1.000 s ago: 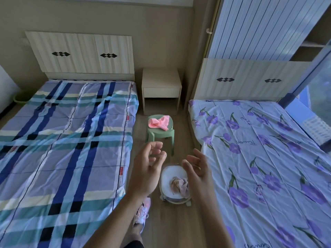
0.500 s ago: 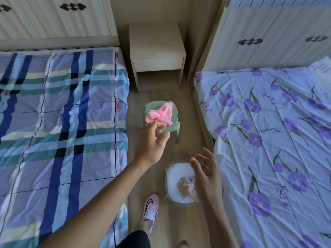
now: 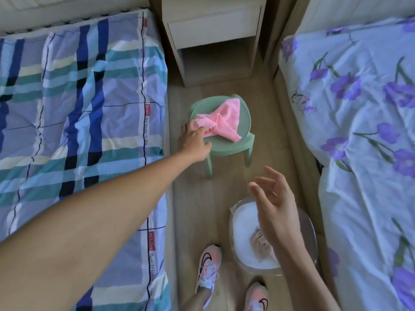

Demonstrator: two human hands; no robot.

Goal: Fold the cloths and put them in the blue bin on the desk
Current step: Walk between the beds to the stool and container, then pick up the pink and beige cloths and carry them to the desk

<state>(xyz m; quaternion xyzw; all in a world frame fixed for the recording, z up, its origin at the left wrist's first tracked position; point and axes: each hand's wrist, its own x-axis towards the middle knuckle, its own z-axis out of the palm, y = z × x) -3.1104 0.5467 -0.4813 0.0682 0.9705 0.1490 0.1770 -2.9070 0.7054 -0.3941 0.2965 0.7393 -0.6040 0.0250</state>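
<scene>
A crumpled pink cloth (image 3: 221,118) lies on a small green stool (image 3: 243,122) in the aisle between two beds. My left hand (image 3: 194,142) reaches to the stool's left edge, and its fingers pinch the near-left corner of the pink cloth. My right hand (image 3: 272,202) hovers open, fingers spread, above a round clear-rimmed white basin (image 3: 241,239) on the floor. A crumpled beige cloth (image 3: 260,242) lies inside the basin, partly hidden by my right wrist. No blue bin or desk is in sight.
A plaid blue-green bed (image 3: 78,131) fills the left side and a floral purple bed (image 3: 363,131) the right. A beige nightstand (image 3: 213,34) stands beyond the stool. My two pink sneakers (image 3: 207,269) stand on the wood floor by the basin.
My head tilted down and closer. My left hand moved forward to the stool and took hold of the pink cloth's corner. My right hand stayed open over the basin.
</scene>
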